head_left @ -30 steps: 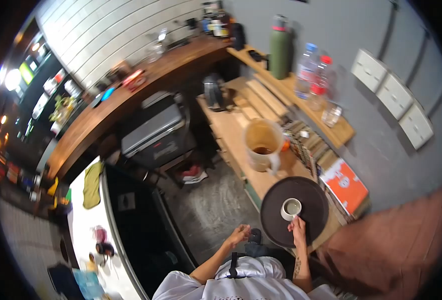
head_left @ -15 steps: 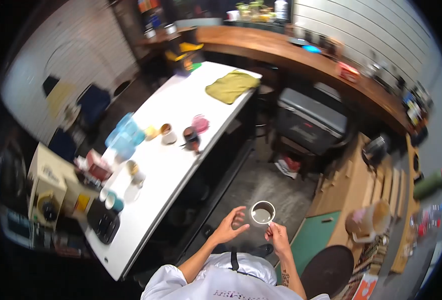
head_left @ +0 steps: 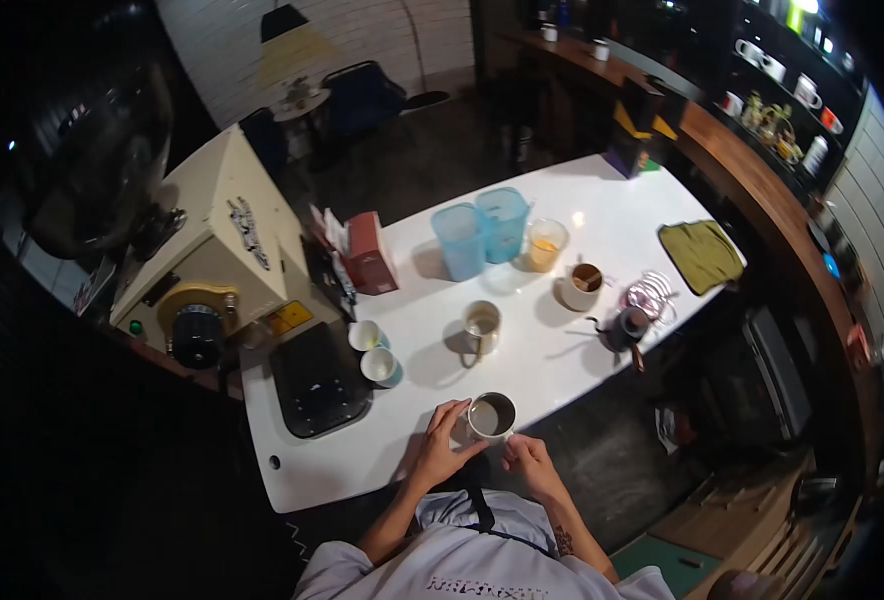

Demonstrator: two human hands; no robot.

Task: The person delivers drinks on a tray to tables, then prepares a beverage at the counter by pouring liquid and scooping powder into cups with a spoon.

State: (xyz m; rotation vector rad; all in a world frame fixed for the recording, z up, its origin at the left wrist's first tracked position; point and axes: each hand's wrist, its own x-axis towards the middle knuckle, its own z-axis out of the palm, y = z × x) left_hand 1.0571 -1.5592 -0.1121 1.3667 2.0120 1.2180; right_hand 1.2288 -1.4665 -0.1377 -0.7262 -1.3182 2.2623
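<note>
A white cup point(head_left: 491, 415) with a dark inside is held over the near edge of the white table point(head_left: 442, 385). The fingers of my right hand point(head_left: 532, 465) are closed on its handle. On the cup's other side, my left hand point(head_left: 444, 448) has its thumb and fingers spread, with the fingertips at the cup's wall. Just beyond stands a mug point(head_left: 481, 328) with its handle toward me. Two small cups, one at the back point(head_left: 366, 337) and one in front point(head_left: 382, 368), stand left of that mug.
Two blue pitchers point(head_left: 460, 240), an orange-filled glass point(head_left: 544, 247), a brown-filled cup point(head_left: 582, 287) and a small dark pot point(head_left: 629, 325) stand farther back. A black tray-like device point(head_left: 319, 380) lies left, beside a cream machine point(head_left: 220, 230). A green cloth point(head_left: 700, 256) lies right.
The view has swung left from the side shelf and dark round tray to the white table. My right hand has lifted the cup off that tray; my left hand has come up to it.
</note>
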